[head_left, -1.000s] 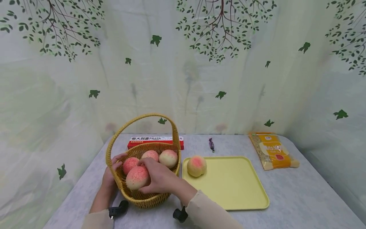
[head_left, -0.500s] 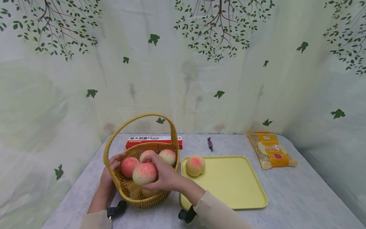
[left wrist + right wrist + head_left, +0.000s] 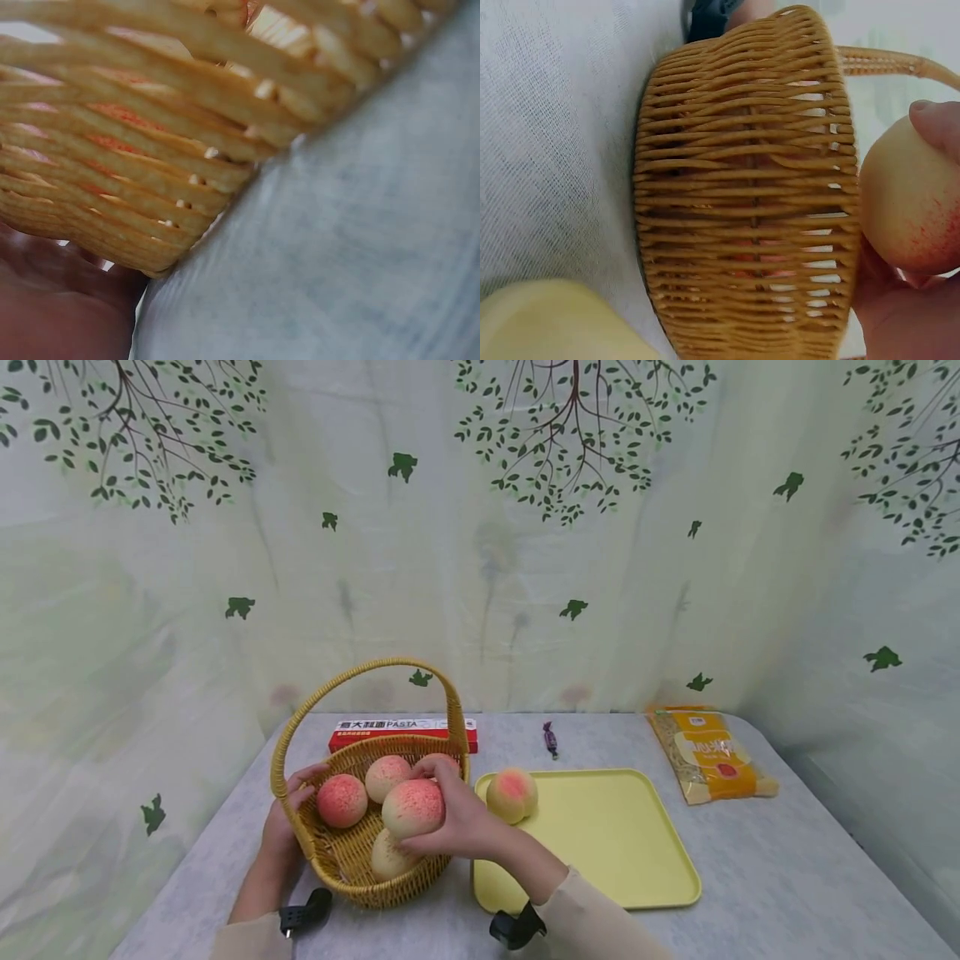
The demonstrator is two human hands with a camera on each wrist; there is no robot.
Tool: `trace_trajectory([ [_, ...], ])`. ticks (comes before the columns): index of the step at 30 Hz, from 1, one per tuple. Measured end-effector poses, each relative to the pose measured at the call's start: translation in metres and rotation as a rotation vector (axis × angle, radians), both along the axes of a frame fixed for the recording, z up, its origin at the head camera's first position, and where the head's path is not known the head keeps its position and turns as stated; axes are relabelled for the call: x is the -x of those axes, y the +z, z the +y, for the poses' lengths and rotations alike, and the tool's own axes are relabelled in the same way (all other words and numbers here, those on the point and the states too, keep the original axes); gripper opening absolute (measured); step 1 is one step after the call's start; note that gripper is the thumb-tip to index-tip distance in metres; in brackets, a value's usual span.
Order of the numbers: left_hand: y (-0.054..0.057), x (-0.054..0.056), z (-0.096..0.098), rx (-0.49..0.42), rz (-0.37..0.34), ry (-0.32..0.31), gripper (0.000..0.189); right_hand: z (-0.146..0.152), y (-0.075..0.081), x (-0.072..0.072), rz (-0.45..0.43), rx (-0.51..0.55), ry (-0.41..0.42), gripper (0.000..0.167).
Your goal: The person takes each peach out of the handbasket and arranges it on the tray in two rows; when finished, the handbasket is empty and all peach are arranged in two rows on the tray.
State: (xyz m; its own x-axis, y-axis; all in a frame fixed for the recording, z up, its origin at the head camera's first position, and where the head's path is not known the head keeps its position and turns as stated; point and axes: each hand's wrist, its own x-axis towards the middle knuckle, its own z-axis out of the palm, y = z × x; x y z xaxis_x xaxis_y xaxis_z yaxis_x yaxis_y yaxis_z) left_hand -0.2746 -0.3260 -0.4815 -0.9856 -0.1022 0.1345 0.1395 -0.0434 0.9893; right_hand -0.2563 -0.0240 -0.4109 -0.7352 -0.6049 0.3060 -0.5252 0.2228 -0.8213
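My right hand (image 3: 467,818) grips a pink-and-cream peach (image 3: 412,810) over the right part of a wicker basket (image 3: 378,893). In the right wrist view this peach (image 3: 911,199) shows just beyond the basket's rim, between thumb and fingers. Inside the basket lie a redder peach (image 3: 342,800), a pale pink peach (image 3: 387,777) and a cream peach (image 3: 392,857); another is partly hidden behind my right hand. My left hand (image 3: 283,822) holds the basket's left side, fingers at the rim by the handle. The left wrist view shows this hand (image 3: 67,300) against the woven wall.
Right of the basket, a yellow tray (image 3: 607,843) bears one peach (image 3: 512,795) at its back left corner. A red and white pasta box (image 3: 345,737) lies behind the basket. Farther back are a purple wrapped candy (image 3: 551,740) and an orange grain bag (image 3: 712,756).
My right hand has carried the gripped peach rightward across the basket, uncovering the cream peach below and the pale pink one. My left hand stays at the basket's side.
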Motion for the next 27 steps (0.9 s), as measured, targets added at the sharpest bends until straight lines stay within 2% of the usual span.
trace_trajectory([
  [3,0.0,0.0,0.0,0.028,0.003,0.006,0.043,0.008,0.003,-0.001,-0.053,0.039,0.008,0.077],
  [6,0.0,0.0,0.0,0.044,0.006,0.013,0.043,0.016,0.004,-0.001,-0.064,0.052,0.005,0.074],
  [12,-0.003,0.003,-0.002,0.039,-0.006,0.013,0.041,0.032,0.004,-0.001,-0.022,-0.005,-0.066,0.072],
  [16,-0.005,0.003,-0.003,0.004,0.021,-0.003,0.039,0.043,0.004,-0.002,-0.019,-0.042,-0.12,0.073],
  [20,-0.005,0.002,-0.004,-0.051,0.046,-0.037,0.037,0.054,0.006,-0.003,-0.042,0.002,-0.138,0.073],
  [23,-0.005,0.002,-0.003,-0.071,0.055,-0.043,0.035,0.062,0.007,-0.002,-0.06,0.05,-0.131,0.073],
  [27,-0.005,0.002,-0.003,-0.079,0.068,-0.044,0.034,0.073,0.007,0.0,-0.041,0.084,-0.139,0.073],
])
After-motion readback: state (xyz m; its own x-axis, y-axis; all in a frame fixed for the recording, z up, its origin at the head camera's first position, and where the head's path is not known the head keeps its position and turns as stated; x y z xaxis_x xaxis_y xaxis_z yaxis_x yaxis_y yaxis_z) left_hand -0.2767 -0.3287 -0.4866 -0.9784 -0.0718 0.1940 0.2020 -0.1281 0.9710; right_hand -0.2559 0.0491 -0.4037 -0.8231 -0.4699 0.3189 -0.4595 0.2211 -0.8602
